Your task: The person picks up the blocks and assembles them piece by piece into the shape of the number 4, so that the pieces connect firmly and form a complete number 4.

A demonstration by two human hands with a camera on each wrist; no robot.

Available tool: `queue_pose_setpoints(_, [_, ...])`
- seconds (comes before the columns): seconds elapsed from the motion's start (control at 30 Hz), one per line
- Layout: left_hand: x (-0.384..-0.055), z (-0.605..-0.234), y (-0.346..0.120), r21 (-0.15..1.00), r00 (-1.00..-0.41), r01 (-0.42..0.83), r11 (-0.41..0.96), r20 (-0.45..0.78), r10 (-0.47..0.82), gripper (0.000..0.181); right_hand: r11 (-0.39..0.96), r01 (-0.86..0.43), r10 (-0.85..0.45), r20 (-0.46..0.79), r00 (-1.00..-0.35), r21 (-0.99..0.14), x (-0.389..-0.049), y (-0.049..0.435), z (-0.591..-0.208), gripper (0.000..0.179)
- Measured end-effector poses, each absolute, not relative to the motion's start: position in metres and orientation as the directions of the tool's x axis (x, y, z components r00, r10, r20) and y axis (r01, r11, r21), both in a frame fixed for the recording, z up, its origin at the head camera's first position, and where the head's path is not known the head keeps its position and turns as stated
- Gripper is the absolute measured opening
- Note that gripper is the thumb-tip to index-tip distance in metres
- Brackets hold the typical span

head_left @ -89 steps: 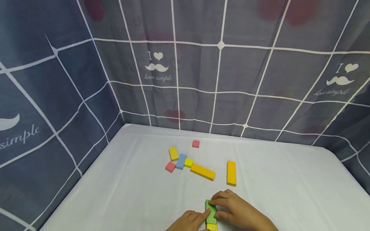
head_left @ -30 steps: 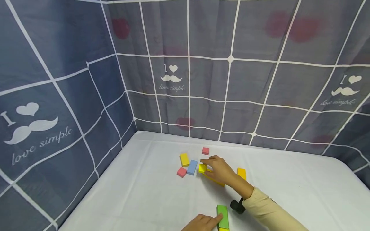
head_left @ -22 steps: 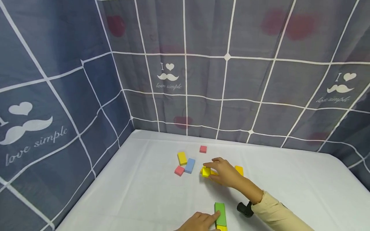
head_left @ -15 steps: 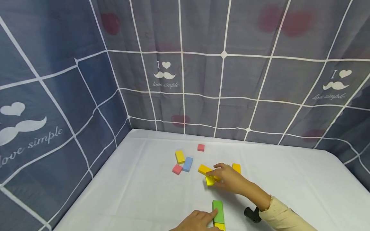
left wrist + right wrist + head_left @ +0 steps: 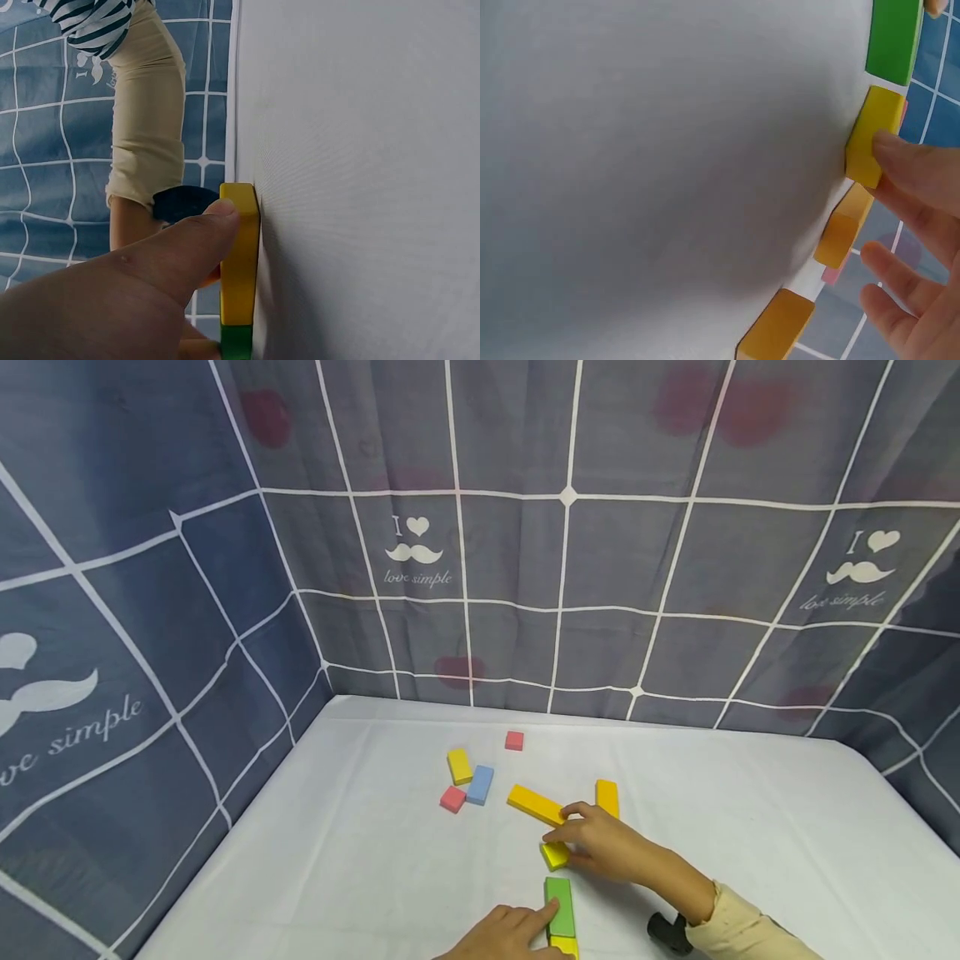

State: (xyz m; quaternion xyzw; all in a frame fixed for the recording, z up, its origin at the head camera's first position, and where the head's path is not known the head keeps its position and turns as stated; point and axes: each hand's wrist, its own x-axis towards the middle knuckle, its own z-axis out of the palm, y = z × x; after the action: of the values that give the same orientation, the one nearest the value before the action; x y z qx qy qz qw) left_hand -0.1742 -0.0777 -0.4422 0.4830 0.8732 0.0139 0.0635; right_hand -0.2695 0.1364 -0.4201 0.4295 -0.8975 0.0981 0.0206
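My right hand (image 5: pixel 609 845) pinches a small yellow block (image 5: pixel 555 857) just beyond the far end of a green block (image 5: pixel 558 897). In the right wrist view the thumb lies on that small yellow block (image 5: pixel 881 116), a narrow gap away from the green one (image 5: pixel 894 37). My left hand (image 5: pixel 501 933) lies left of the green block, its straight index finger on it. A longer yellow block (image 5: pixel 240 255) sits end to end with the green, and the left thumb presses it in the left wrist view. Its near part is cut off in the head view.
Beyond the right hand lie two long orange-yellow blocks (image 5: pixel 534 804), (image 5: pixel 607 798). Farther left are a yellow block (image 5: pixel 460 767), a blue block (image 5: pixel 480 785) and a red block (image 5: pixel 453 799); another red block (image 5: pixel 513 741) lies farther back. A patterned curtain (image 5: pixel 510 560) borders the white table.
My right hand left the green block, reached out to the loose blocks, took the small yellow block and brought it back towards the green one. The left hand stays at the green block.
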Motion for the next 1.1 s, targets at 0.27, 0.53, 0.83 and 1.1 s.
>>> queue_pose_setpoints(0.27, [-0.174, -0.443, -0.077, 0.109, -0.532, 0.835, 0.539, -0.083, 0.842, 0.045, 0.650, -0.738, -0.723, 0.148, -0.674, -0.184, -0.264, 0.135, -0.420, 0.041])
queue_pose_setpoints(0.53, [-0.174, -0.444, -0.079, 0.103, -0.529, 0.840, 0.533, -0.070, 0.846, 0.044, 0.694, -0.713, -0.675, 0.255, -0.692, -0.100, -0.248, 0.127, -0.424, 0.033])
queue_pose_setpoints(0.83, [-0.173, -0.447, -0.079, 0.078, -0.517, 0.852, 0.518, -0.034, 0.855, 0.044, 0.692, -0.720, -0.677, 0.300, -0.673, -0.055, -0.234, 0.128, -0.427, 0.019])
queue_pose_setpoints(1.1, [-0.174, -0.446, -0.080, 0.097, -0.519, 0.846, 0.524, -0.067, 0.852, 0.047, 0.651, -0.746, -0.710, 0.234, -0.664, -0.141, -0.235, 0.136, -0.423, 0.023])
